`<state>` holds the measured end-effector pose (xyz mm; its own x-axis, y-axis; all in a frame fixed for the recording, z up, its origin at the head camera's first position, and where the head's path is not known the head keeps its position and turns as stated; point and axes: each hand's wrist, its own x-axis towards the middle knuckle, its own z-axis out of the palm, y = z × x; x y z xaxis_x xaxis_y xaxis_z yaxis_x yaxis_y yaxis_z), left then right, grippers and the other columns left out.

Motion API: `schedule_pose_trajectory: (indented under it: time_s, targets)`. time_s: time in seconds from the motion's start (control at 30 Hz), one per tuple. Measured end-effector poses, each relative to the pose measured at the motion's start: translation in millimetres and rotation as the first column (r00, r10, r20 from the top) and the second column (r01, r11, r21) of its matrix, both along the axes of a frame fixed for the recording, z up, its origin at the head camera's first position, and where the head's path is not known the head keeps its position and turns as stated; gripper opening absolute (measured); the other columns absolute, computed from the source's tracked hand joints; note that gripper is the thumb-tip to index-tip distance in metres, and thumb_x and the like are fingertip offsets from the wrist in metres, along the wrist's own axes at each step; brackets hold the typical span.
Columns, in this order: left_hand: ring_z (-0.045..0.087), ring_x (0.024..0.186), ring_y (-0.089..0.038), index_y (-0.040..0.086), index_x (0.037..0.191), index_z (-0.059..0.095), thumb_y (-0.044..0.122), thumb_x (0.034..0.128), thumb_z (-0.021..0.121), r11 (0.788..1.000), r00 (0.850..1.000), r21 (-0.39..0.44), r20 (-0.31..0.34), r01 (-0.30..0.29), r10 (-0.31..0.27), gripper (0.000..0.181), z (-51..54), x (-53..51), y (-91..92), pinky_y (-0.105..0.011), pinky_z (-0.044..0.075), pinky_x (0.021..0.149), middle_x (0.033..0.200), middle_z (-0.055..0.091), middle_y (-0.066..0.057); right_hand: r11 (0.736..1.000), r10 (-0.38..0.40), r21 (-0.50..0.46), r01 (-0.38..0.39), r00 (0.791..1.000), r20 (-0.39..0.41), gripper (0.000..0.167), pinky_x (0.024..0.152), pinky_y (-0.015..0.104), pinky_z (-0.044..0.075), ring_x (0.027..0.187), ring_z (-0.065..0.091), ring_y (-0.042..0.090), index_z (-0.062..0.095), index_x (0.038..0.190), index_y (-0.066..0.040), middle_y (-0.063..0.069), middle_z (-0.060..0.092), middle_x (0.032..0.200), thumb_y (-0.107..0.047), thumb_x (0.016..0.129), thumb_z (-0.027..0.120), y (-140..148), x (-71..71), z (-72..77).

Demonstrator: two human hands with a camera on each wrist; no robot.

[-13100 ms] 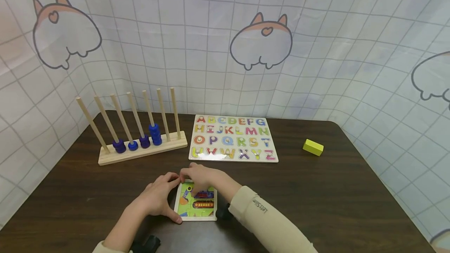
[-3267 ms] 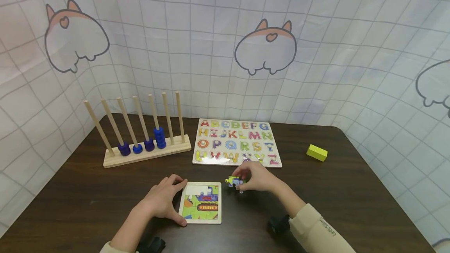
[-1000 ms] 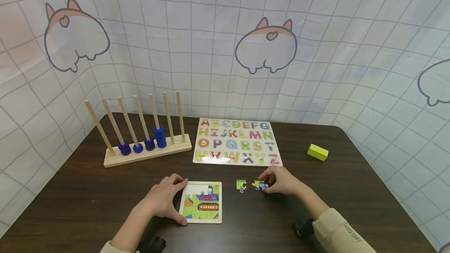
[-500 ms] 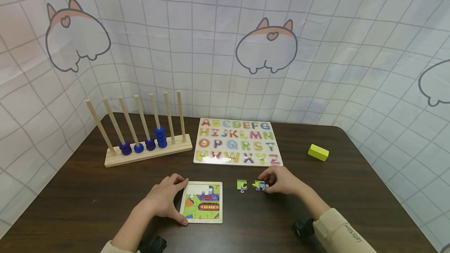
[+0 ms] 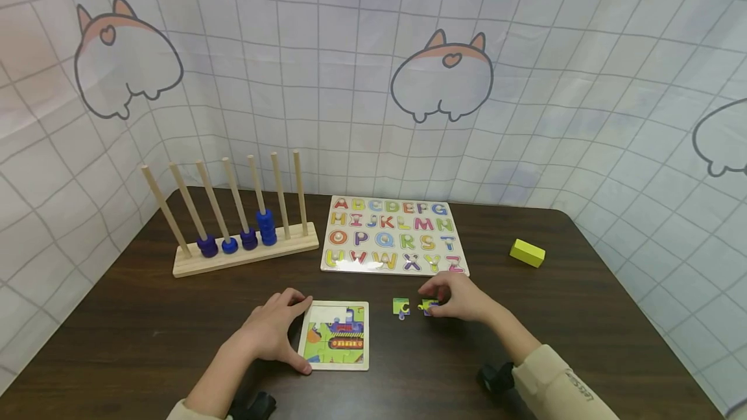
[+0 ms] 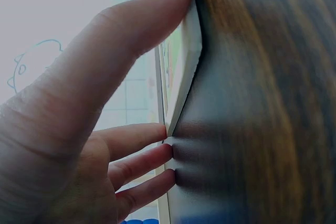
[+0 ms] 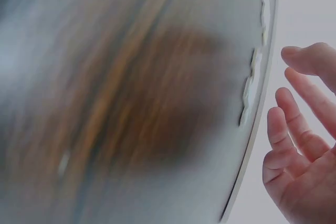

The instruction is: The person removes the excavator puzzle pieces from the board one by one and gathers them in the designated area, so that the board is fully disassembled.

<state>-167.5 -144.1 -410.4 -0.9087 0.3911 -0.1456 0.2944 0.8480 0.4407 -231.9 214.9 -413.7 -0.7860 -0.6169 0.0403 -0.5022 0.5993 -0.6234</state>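
My left hand (image 5: pixel 265 329) holds the left side of a small square jigsaw puzzle tray (image 5: pixel 366 336), thumb at the near corner and index fingertip at the far one. The puzzle shows an excavator on green, and a pale gap lies bare at its upper left. To its right, two loose jigsaw pieces lie side by side on the table, a green piece (image 5: pixel 399 305) and a green and blue piece (image 5: pixel 428 304). My right hand (image 5: pixel 458 297) hovers over the latter and partly hides it; in the right wrist view its loosely bent fingers (image 7: pixel 291 114) stand apart from both pieces.
Behind the puzzle lies a wooden alphabet board (image 5: pixel 393 267). A peg stand (image 5: pixel 245 253) with blue and purple rings stands at the back left. A yellow block (image 5: pixel 528 253) sits at the right on the dark wooden table (image 5: pixel 560 342). A patterned curtain (image 5: pixel 292 50) hangs behind.
Earlier my right hand was over the fuller puzzle; two jigsaw pieces now lie on the table. In the last half second it has let go of the right one and lifted slightly leftward. My left hand stays.
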Motion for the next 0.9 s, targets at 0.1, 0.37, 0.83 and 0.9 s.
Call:
schedule_pose_trajectory:
  time_s: [0.1, 0.37, 0.83, 0.9]
  targets:
    - [0.039, 0.109, -0.026, 0.005, 0.135, 0.046, 0.054, 0.0446, 0.085, 1.0, 1.0, 0.002, -0.002, 0.001, -0.001, 0.11, 0.3, 0.1, 0.2, -0.053, 0.036, 0.085, 0.123, 0.042, -0.006, 1.0, 0.012, -0.008, -0.012, 1.0, -0.004, 0.027, 0.068, 0.029, 0.047, 0.075, 0.055, 0.018, 0.068, 0.1, -0.003, 0.006, 0.064, 0.091, -0.01, 0.074, 0.073, -7, 1.0, 1.2]
    - [0.039, 0.108, -0.025, 0.006, 0.135, 0.045, 0.054, 0.0448, 0.086, 1.0, 1.0, -0.001, 0.006, -0.005, 0.005, 0.11, 1.2, 0.0, 1.2, -0.053, 0.036, 0.085, 0.123, 0.042, -0.005, 0.999, 0.029, -0.024, -0.03, 0.999, -0.015, 0.027, 0.069, 0.031, 0.046, 0.076, 0.055, 0.02, 0.068, 0.1, -0.006, 0.003, 0.064, 0.094, -0.01, 0.074, 0.074, -26, 4.0, 3.4]
    - [0.039, 0.109, -0.025, 0.006, 0.135, 0.046, 0.054, 0.0444, 0.085, 1.0, 1.0, 0.0, 0.003, -0.006, 0.006, 0.11, -0.8, -1.3, 1.0, -0.053, 0.035, 0.086, 0.124, 0.042, -0.005, 0.993, 0.102, -0.05, -0.103, 0.995, -0.009, 0.029, 0.071, 0.029, 0.046, 0.079, 0.055, 0.021, 0.068, 0.102, -0.004, 0.006, 0.065, 0.098, -0.013, 0.075, 0.074, -64, 5.6, 5.3]
    - [0.039, 0.109, -0.025, 0.006, 0.135, 0.046, 0.054, 0.0443, 0.085, 1.0, 1.0, 0.001, 0.0, -0.005, 0.005, 0.11, -1.1, -1.0, 0.6, -0.053, 0.035, 0.086, 0.124, 0.042, -0.005, 0.993, 0.107, -0.051, -0.107, 0.994, -0.003, 0.029, 0.072, 0.03, 0.045, 0.081, 0.055, 0.021, 0.068, 0.103, -0.005, 0.006, 0.065, 0.099, -0.013, 0.075, 0.074, -70, 6.1, 5.8]
